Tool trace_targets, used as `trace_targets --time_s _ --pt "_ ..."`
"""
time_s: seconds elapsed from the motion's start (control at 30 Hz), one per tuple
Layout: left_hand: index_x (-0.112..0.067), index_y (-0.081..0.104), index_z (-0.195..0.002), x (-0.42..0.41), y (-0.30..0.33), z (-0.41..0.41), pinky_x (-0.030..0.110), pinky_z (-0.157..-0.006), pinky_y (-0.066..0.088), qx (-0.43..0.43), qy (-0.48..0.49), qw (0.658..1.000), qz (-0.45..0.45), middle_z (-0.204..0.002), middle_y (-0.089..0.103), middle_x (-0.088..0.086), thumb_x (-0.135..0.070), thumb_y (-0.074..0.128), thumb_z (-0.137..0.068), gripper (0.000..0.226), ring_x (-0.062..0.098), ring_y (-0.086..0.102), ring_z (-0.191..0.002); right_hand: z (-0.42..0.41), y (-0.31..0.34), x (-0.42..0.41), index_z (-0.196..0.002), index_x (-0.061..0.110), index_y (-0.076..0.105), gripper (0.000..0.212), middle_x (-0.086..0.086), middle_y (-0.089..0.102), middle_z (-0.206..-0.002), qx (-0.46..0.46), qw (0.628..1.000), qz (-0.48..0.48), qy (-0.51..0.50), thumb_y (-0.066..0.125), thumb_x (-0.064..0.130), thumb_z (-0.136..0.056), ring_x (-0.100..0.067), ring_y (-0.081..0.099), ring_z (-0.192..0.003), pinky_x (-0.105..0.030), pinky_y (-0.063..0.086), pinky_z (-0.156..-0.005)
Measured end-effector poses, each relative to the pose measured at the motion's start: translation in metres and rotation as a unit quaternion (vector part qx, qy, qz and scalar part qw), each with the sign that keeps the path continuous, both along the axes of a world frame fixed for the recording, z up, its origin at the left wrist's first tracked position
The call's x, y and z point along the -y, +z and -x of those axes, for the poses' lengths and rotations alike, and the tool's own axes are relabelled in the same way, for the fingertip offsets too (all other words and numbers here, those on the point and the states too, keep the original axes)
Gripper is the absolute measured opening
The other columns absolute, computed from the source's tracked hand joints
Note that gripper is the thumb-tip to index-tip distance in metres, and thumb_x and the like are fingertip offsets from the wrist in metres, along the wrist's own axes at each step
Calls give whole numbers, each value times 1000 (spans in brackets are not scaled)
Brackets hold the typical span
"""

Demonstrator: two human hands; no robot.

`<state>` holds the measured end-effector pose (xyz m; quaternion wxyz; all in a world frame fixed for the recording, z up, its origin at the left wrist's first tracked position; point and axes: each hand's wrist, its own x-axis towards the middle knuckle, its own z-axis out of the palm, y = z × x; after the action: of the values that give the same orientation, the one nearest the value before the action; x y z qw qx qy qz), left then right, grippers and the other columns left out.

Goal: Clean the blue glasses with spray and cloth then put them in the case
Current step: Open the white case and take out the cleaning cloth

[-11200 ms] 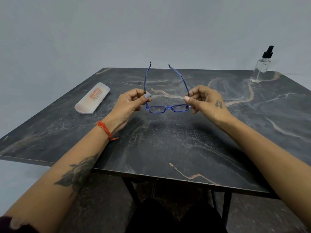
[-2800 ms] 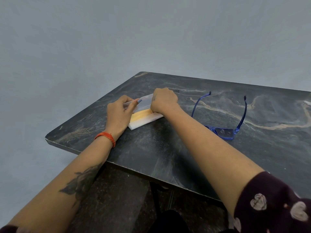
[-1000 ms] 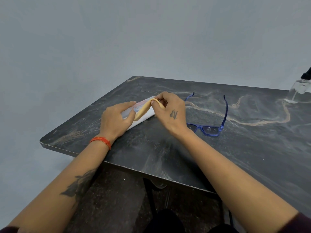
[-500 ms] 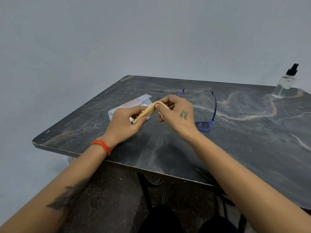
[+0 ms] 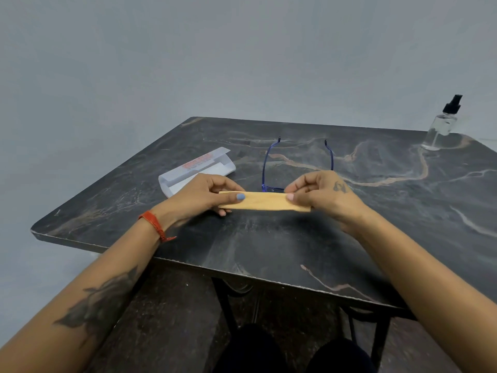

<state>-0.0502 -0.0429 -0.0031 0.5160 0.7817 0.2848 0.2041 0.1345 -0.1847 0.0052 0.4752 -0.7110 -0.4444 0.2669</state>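
A dark marbled counter (image 5: pixel 269 238) fills the view. Above it, the left hand (image 5: pixel 199 196) and right hand (image 5: pixel 322 196) stretch a folded yellow cloth (image 5: pixel 265 201) between them, fingers pinching each end. Behind the cloth the blue glasses (image 5: pixel 297 165) rest with arms unfolded. The white case (image 5: pixel 196 170) lies open at left. The spray bottle (image 5: pixel 442 125) stands far right.

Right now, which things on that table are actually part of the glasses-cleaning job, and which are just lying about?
Part of the job:
- yellow cloth, stretched between the left hand and right hand
- blue glasses, resting unfolded behind the cloth
- white case, lid open
- spray bottle, far right corner

Just lying about:
- nothing else on the dark marble table
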Motion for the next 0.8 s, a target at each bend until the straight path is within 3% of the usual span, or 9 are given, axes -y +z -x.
trace_targets --time_s 0.27,0.37,0.47,0.53,0.6,0.67,0.8 --pt "-18 71 -83 -3 -6 -4 7 -49 36 -61 22 993 -103 -71 63 -6 -28 71 -77 12 2 48 -46 -6 -13 4 -78 19 72 12 8 62 -66 99 995 20 -1 76 9 -73 -2 55 -65 -15 37 -61" --pt "-19 72 -79 -2 -8 -6 6 -45 33 -57 32 989 -130 -55 60 -14 -26 73 -77 8 2 44 -40 -3 -13 6 -82 20 73 10 11 62 -69 148 989 27 0 75 13 -75 0 54 -68 -12 36 -60" --pt "-21 73 -77 -1 -11 -6 8 -45 32 -63 37 984 -161 -44 52 -12 -27 75 -75 7 2 43 -42 -2 -13 7 -84 20 74 8 9 65 -72 192 981 32 3 74 17 -76 0 56 -71 -12 37 -62" --pt "-23 73 -79 1 -13 -7 8 -48 32 -68 48 977 -195 -49 54 -14 -28 75 -75 7 1 45 -49 -1 -14 7 -85 21 74 8 7 68 -76 216 976 32 -3 73 20 -78 -3 59 -75 -16 41 -69" --pt "-26 72 -82 1 -16 -6 9 -57 35 -66 67 966 -241 -67 63 -15 -30 75 -74 9 2 51 -62 0 -15 9 -87 22 74 8 7 68 -77 239 971 31 -12 70 24 -81 -6 60 -79 -20 42 -74" --pt "-28 70 -85 2 -19 -5 20 -68 42 -55 86 946 -309 -87 65 -11 -33 75 -74 13 6 55 -78 2 -15 12 -90 23 73 11 9 67 -79 261 965 29 -16 67 29 -83 -5 59 -79 -22 43 -76" --pt "-24 70 -90 9 -23 -5 26 -71 42 14 102 901 -421 -91 62 -8 -29 72 -79 12 12 56 -87 0 -14 24 -92 25 71 13 11 66 -82 278 960 21 -29 66 33 -83 -2 59 -78 -23 47 -79"
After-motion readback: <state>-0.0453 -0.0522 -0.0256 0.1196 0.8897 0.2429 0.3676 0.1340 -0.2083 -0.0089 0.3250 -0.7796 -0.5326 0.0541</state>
